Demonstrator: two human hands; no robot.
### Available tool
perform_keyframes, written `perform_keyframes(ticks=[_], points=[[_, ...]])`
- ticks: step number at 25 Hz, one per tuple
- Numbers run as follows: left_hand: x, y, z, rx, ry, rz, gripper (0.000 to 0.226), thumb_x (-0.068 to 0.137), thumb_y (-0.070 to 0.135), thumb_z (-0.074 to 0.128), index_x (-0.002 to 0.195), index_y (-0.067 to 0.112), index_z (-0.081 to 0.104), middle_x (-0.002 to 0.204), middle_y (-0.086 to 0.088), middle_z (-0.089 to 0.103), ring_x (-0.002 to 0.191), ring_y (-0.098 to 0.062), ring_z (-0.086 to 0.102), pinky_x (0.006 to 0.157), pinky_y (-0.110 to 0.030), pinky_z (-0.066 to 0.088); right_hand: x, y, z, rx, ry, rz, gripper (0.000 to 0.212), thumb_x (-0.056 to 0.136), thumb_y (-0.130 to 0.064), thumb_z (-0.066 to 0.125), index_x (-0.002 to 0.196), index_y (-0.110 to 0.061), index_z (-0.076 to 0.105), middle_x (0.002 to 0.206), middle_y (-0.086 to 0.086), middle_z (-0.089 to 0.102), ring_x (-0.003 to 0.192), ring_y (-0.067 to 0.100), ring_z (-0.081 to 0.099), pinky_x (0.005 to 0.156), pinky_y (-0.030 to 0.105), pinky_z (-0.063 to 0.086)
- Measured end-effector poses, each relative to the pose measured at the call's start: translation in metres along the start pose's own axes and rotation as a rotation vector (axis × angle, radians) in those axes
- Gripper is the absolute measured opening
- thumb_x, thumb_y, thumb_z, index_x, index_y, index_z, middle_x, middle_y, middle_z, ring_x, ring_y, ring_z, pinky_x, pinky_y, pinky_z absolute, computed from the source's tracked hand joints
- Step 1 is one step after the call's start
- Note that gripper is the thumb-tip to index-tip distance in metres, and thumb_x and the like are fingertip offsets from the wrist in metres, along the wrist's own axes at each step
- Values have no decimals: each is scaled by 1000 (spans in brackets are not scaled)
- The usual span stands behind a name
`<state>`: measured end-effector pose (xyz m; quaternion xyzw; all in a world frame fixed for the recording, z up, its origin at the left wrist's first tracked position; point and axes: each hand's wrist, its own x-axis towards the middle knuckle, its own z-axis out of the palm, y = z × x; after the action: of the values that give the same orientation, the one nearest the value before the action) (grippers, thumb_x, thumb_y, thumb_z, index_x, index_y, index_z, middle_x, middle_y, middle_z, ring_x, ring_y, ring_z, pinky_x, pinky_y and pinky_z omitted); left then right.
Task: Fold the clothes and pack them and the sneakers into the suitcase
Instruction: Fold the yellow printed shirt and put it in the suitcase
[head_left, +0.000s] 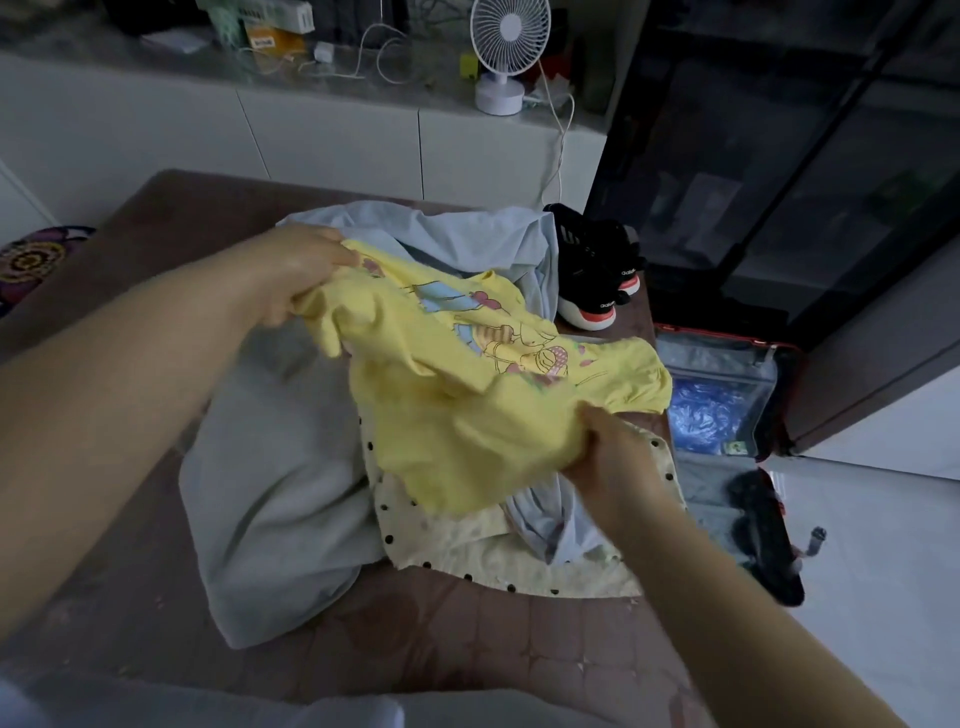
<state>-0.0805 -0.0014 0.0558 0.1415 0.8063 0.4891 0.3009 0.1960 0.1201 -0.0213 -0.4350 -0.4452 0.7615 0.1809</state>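
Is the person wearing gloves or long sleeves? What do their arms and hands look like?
No gloves and no long sleeves. The left hand and the right hand are bare, and both forearms are bare all the way to the edge of the picture. There is no watch or bracelet on either wrist.

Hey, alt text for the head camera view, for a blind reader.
A person holds a crumpled yellow T-shirt, left grip at its far edge, right grip at its near edge, above a pile of clothes on a brown bed. Black sneakers sit at the bed's far right; an open suitcase lies on the floor.
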Motion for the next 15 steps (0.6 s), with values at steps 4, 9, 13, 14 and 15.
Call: perform_keyframes(ticks=[4, 9, 13, 14, 15], points=[[2, -26, 8, 448, -73, -152, 42, 93, 27, 56, 129, 7, 52, 129, -14, 54, 120, -30, 49, 101, -35, 40, 9, -33, -73, -143, 152, 11, 13, 90, -21, 57, 93, -11, 64, 82, 9, 69, 73, 22, 63, 62, 30, 56], [-11, -63, 48, -177, -95, -266, 25, 89, 22, 60, 110, 9, 60, 122, -11, 60, 92, -20, 60, 79, -33, 52, 47, -5, -119, 18, 12, 13, 45, 78, -39, 66, 112, -9, 62, 111, 4, 68, 109, 25, 62, 91, 40, 51], [-24, -85, 45, -178, -127, -184, 52, 77, 21, 74, 123, 8, 54, 112, -11, 63, 92, -22, 63, 62, -33, 58, 42, 54, -129, -124, 30, 184, 22, 76, -22, 71, 88, -7, 60, 87, 14, 61, 74, 20, 58, 71, 30, 48], [-29, -89, 44, -12, -129, -134, 52, 73, 23, 78, 118, 11, 54, 108, -9, 62, 90, -23, 63, 55, -29, 56, 43, 62, -127, -260, 67, 166, 12, 81, -18, 67, 87, -10, 60, 82, 13, 57, 68, 19, 52, 61, 27, 41], [-35, -90, 45, 153, -99, -72, 46, 73, 23, 78, 113, 16, 54, 104, -6, 60, 89, -23, 62, 51, -25, 53, 44, 67, -124, -398, 108, 137, 5, 85, -16, 64, 87, -15, 60, 78, 9, 55, 63, 17, 47, 56, 24, 36]])
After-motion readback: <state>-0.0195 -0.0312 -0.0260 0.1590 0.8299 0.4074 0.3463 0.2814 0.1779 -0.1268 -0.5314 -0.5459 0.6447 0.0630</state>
